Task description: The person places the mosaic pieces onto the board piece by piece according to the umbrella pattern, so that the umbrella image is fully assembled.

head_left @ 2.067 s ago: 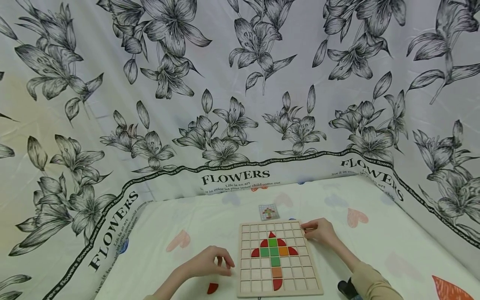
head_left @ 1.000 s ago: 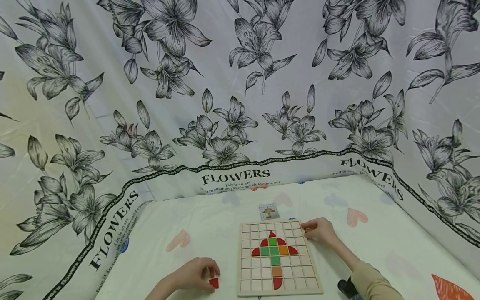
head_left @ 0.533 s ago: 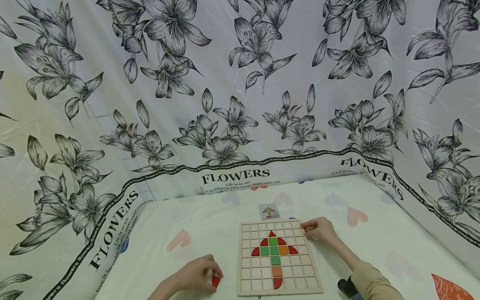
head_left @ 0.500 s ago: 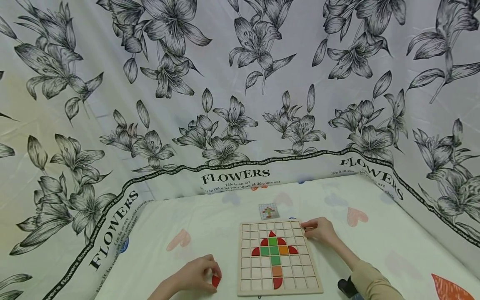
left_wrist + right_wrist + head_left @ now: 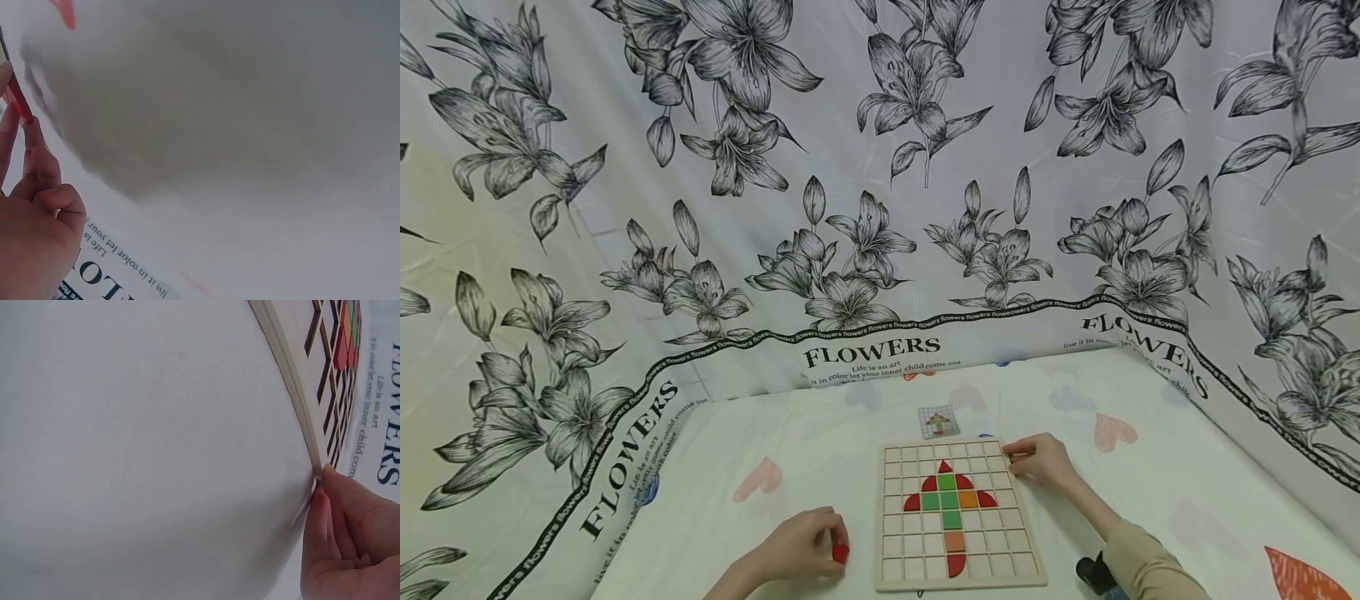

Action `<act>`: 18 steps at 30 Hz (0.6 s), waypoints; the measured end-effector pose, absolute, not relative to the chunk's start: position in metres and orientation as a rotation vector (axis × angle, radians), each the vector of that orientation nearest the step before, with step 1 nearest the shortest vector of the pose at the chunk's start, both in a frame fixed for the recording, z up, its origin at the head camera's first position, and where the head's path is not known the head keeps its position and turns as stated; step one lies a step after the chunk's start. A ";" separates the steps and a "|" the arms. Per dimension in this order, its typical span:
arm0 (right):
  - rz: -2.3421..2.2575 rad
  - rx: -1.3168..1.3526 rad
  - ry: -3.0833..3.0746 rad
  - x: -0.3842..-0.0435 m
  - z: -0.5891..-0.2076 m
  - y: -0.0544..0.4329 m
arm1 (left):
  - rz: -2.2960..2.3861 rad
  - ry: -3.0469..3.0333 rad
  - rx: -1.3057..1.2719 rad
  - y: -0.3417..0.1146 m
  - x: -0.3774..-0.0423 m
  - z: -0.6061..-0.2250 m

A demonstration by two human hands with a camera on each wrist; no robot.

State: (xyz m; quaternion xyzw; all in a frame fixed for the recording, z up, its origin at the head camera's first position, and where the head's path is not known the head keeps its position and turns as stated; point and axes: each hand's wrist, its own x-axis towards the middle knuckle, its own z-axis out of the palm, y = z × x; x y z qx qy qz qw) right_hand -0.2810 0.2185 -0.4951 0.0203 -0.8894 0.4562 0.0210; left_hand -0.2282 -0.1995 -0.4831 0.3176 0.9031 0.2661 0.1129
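My left hand [image 5: 797,546] pinches a red quarter-round tile [image 5: 840,553] between thumb and fingertips, just left of the wooden grid board [image 5: 891,575]. In the left wrist view the tile [image 5: 20,103] shows at the far left edge, its thin side toward the camera. On the board, red, green and orange tiles [image 5: 951,521] form an arrow-like figure pointing away from me. My right hand [image 5: 1043,461] grips the board's far right corner. The right wrist view has the thumb and fingers of this hand [image 5: 353,534] pinching the board's edge [image 5: 294,381].
A small picture card [image 5: 937,422] with a similar coloured figure lies just beyond the board. Near the right forearm is a black object [image 5: 1093,575]. The table cloth [image 5: 760,442] has printed hearts, and a flower-patterned curtain [image 5: 850,250] rises behind.
My left hand has moved down from beside the board and picked up the red tile from the cloth. It has since turned the tile and shifted slightly right. My right hand stays on the corner.
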 end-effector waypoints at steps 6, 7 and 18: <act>1.420 0.046 -2.758 -0.281 -0.495 0.219 | 0.811 2.661 0.970 -0.173 -0.231 -0.476; 1.417 0.042 -2.760 -0.281 -0.496 0.219 | 0.811 2.658 0.980 -0.167 -0.232 -0.475; 1.420 0.063 -2.752 -0.282 -0.497 0.220 | 0.679 2.593 1.131 -0.099 -0.228 -0.475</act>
